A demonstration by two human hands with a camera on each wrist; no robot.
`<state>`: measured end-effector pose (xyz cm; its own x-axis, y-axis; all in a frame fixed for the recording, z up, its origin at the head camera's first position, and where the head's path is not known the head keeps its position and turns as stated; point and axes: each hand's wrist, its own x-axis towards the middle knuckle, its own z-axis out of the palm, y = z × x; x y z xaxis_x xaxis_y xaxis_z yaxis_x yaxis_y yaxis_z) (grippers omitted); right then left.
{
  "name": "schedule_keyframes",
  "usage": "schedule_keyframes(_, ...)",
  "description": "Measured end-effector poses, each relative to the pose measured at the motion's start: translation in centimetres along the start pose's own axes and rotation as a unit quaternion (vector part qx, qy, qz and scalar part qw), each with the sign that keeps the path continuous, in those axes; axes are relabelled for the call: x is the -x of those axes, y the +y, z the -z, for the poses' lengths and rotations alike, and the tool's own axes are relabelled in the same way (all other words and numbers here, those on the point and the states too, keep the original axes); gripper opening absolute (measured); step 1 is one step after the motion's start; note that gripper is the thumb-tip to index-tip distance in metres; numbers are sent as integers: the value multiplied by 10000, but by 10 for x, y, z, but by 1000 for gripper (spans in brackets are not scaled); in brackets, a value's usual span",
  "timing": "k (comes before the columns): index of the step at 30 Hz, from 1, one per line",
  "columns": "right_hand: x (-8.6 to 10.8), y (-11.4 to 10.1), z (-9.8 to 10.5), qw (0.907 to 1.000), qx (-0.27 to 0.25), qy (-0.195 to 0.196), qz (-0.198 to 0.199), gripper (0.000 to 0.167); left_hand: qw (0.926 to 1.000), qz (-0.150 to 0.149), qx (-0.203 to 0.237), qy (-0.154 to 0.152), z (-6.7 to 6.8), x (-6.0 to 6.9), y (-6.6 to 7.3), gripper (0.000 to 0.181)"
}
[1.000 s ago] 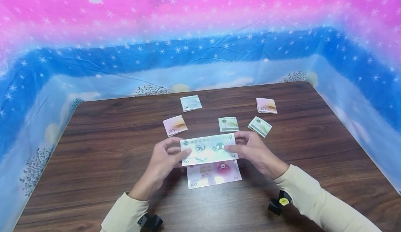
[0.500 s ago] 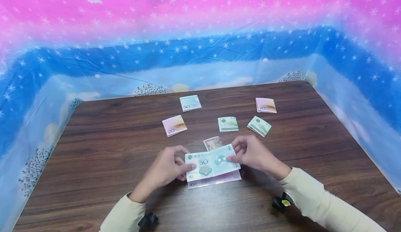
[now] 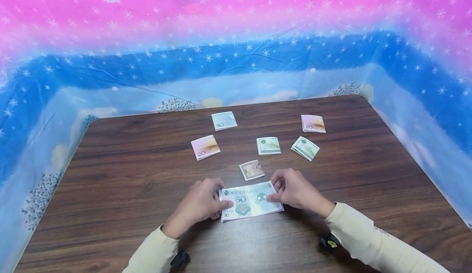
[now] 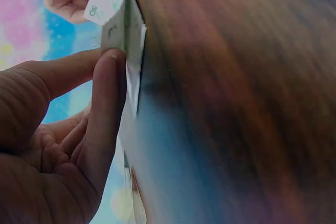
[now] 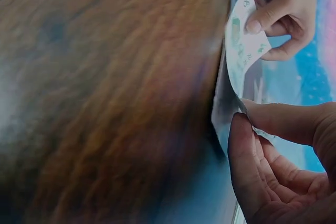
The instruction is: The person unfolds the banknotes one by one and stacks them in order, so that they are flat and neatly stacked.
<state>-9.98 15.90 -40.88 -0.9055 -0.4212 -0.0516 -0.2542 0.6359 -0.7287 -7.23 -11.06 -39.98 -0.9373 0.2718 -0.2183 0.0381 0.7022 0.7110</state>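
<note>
A green 50 banknote is pinched at its two short ends, just over a pink 100 banknote that lies on the table and is almost wholly covered in the head view. My left hand grips the left end between thumb and fingers. At the other end my right hand pinches with its thumb on top. Both wrist views show the 50 note bowed between the hands. A folded brown note lies just beyond it.
On the brown wooden table farther back lie a folded 50 note, folded 20 notes and folded green notes. A snowflake-patterned cloth hangs behind the table.
Both hands have brought the 50 note down and toward the body, over the 100 note. The folded brown note behind it has come into view.
</note>
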Motion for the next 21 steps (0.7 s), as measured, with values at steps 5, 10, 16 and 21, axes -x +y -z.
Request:
schedule_keyframes(5, 2, 2, -4, 9988, 475, 145, -33, 32, 9995, 73, -293, 59, -4, -1, -1, 37)
schedule_keyframes(10, 3, 5, -5, 9957, 886, 263, -60, 44, 9996, 132, -268, 26, -5, -1, 0, 41)
schedule_keyframes(16, 5, 7, -3, 9923, 1171, 328, 219, 54, 9996, 67, -235, 104, -3, 1, 2, 45)
schedule_keyframes(21, -3, 1, 3, 9916, 1157, 451, 370, 47, 9984, -212, -124, 503, 15, -4, 8, 26)
